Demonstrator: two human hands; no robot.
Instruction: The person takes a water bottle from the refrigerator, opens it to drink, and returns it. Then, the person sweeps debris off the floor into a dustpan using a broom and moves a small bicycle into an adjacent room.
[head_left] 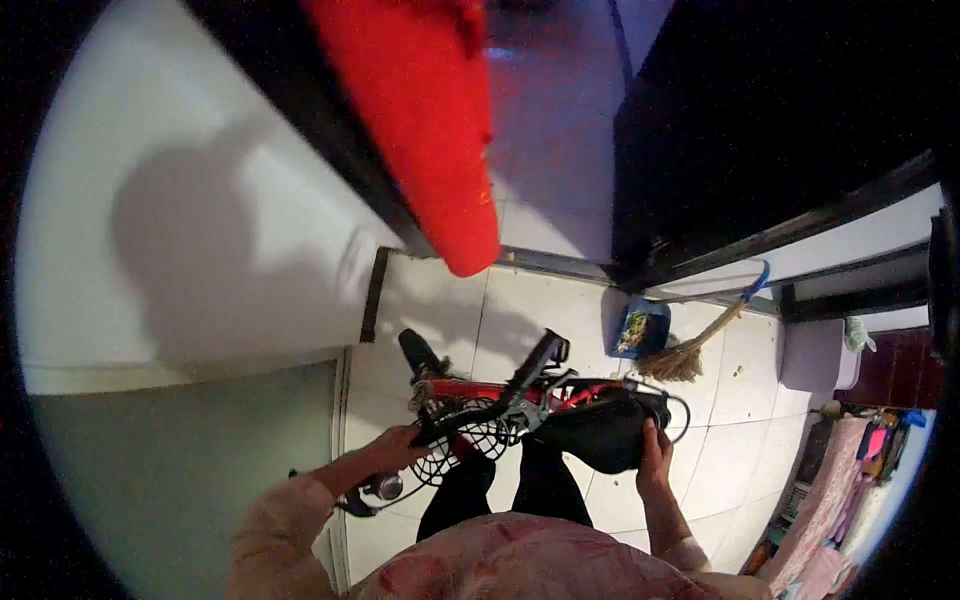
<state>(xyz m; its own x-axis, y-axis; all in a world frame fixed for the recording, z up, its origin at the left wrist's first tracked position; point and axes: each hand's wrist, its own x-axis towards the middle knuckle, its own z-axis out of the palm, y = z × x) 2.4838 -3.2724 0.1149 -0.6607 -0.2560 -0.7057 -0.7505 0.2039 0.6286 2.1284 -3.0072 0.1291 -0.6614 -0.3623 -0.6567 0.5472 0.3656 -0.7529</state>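
Below me, a small red-framed bicycle (590, 392) with a black wire basket (470, 440) stands on the tiled floor. My left hand (398, 448) is closed round the black handlebar near the basket. At the other end, my right hand (655, 455) is closed on the rear edge of the black saddle (595, 437), its fingertips partly hidden. A silver bell-like part (386, 487) lies below my left hand. Both of my legs, in black trousers, are beside the bicycle.
A red cloth (430, 130) hangs ahead by a dark door frame. Beyond the bicycle are a blue dustpan (640, 328) with debris and a straw broom (675, 362). At the right are a lilac bin (820, 355) and a rack of clothes (835, 490). A white wall (90, 250) is left.
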